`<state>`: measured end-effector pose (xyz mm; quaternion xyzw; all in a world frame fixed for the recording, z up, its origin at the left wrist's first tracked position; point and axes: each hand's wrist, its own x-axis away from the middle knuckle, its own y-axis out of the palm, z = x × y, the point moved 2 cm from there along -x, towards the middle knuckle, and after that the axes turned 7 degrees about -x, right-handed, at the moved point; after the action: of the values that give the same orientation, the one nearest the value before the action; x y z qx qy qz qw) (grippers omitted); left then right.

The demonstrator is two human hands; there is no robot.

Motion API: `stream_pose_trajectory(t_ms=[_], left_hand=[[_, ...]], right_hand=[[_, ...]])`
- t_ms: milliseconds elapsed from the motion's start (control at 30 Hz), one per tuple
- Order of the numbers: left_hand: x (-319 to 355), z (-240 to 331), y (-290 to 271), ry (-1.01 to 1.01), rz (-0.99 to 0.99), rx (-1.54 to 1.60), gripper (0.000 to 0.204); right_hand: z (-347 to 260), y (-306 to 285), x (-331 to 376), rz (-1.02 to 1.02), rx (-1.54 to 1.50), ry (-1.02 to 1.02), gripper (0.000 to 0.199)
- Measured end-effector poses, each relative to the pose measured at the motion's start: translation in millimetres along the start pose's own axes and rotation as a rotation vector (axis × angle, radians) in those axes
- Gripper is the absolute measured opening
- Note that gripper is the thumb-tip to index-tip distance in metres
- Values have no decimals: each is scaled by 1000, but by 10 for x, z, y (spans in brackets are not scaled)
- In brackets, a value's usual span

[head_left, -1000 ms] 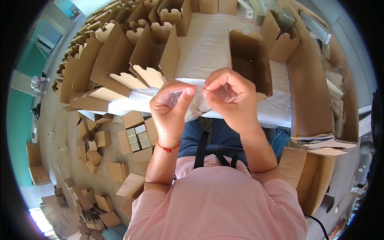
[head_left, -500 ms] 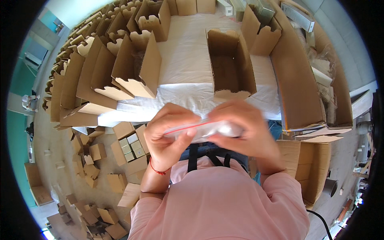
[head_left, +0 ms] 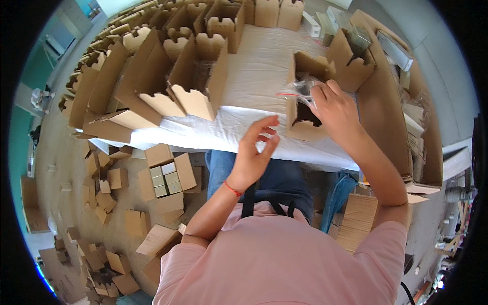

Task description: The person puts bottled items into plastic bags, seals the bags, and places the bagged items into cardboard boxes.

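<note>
My right hand (head_left: 338, 109) grips a clear plastic bag (head_left: 301, 89) with a red strip along its top, holding it over the mouth of an open cardboard box (head_left: 304, 96) on the white-covered table (head_left: 254, 66). The bag's lower part dips into the box. My left hand (head_left: 254, 152) hovers free at the table's near edge, fingers spread and curled, holding nothing. A thin red band circles the left wrist.
Rows of open cardboard boxes (head_left: 193, 76) crowd the table's left and far side. A tall cardboard wall (head_left: 389, 101) runs along the right. On the floor to the left lie scattered flat boxes and one open box (head_left: 165, 178) filled with small packs. Stacked flat cardboard (head_left: 358, 218) sits at right.
Both hands held the bag close to my chest before. Now the left hand has let go, and the right hand has carried the bag forward and right to the open box.
</note>
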<state>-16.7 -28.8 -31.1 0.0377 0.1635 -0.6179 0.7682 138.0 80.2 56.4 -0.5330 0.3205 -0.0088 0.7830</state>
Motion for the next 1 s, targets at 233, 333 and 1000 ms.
stream_pose_trajectory(t_ms=[233,333,1000], left_hand=[[221,-378,-25,-257,-267,184,24],[302,-494,-21,-291,-298,225,24],[-111,-124,263,155,-47,-201,60]], right_hand=[[95,265,-189,-241,-87,13,23],[119,255,-156,-762,-364,143,31],[55,266,-37,-957,-663,144,24]])
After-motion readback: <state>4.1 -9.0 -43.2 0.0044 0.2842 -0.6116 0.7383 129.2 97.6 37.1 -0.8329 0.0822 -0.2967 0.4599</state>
